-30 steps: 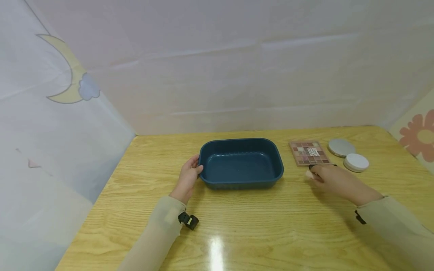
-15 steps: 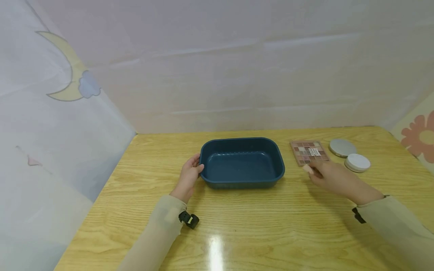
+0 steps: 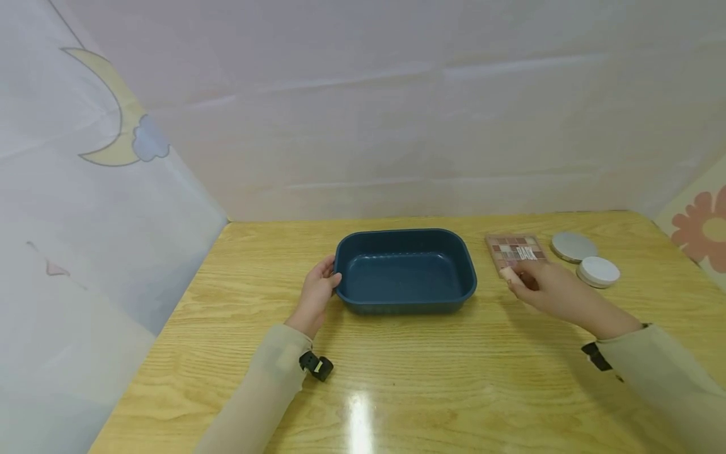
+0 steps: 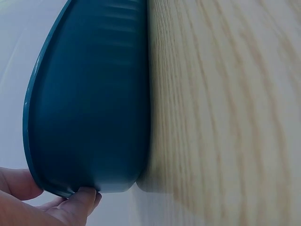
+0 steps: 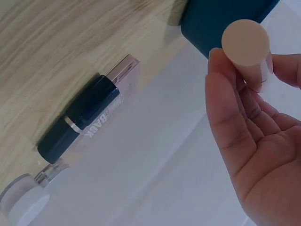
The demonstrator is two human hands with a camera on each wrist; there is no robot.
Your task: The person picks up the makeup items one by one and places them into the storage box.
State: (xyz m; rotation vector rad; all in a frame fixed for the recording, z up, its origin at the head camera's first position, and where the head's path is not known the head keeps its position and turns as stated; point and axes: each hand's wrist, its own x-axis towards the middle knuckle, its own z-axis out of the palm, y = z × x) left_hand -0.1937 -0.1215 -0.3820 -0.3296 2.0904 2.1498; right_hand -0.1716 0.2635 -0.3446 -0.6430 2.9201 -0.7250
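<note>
A dark blue rectangular basin [image 3: 405, 277] stands on the wooden table. My left hand [image 3: 317, 293] grips its left end, thumb over the rim and fingers on the outer wall; the left wrist view shows the fingertips at the edge of the basin [image 4: 89, 103]. Between thumb and fingers, my right hand [image 3: 547, 293] pinches a small cylindrical cosmetic tube [image 5: 249, 49] with a flat beige end. This hand is right of the basin, overlapping the near edge of an eyeshadow palette [image 3: 513, 247] in the head view. A black lipstick tube [image 5: 77, 117] lies by the palette, hidden in the head view.
Right of the palette lie a silver round compact [image 3: 574, 246] and a white round jar [image 3: 599, 271]. A pale cloth backdrop [image 3: 363, 126] rises at the table's back edge and along both sides. Bare wood [image 3: 431, 378] lies in front of the basin.
My right hand has lifted the beige-ended tube off to the left and slightly back, toward the basin. My left hand has stayed on the basin's rim.
</note>
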